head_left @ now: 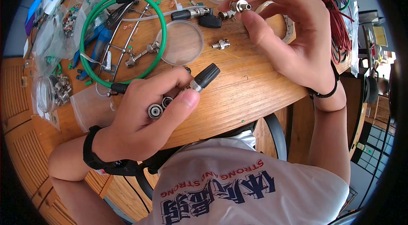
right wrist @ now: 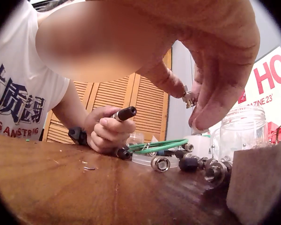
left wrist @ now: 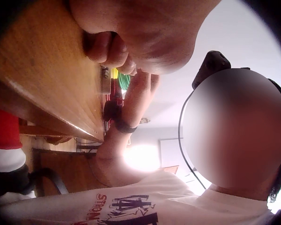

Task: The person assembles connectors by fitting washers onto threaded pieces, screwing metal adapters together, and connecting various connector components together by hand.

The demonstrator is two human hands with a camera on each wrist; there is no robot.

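Observation:
My left hand [head_left: 132, 112] pinches a plug connector with a black boot [head_left: 208, 75] between thumb and forefinger, the boot pointing up and away. More round metal connectors [head_left: 155, 111] sit tucked in its curled fingers. Higher and to the right, my right hand [head_left: 297, 29] holds a small silver connector [head_left: 240, 6] between thumb and fingertips, above the table; the right wrist view also shows this connector [right wrist: 189, 98]. On the wood between the hands lies a loose silver connector [head_left: 221, 44]. The left wrist view shows the back of a hand, its held parts hidden.
A looped green cable [head_left: 164, 29] lies by a round clear lid [head_left: 182, 42] and blue-handled pliers [head_left: 102, 38]. Clear bags and a container of metal parts [head_left: 44, 93] stand left. Red cables [head_left: 333, 29] hang at the right edge. A clear jar [right wrist: 243, 126] shows in the right wrist view.

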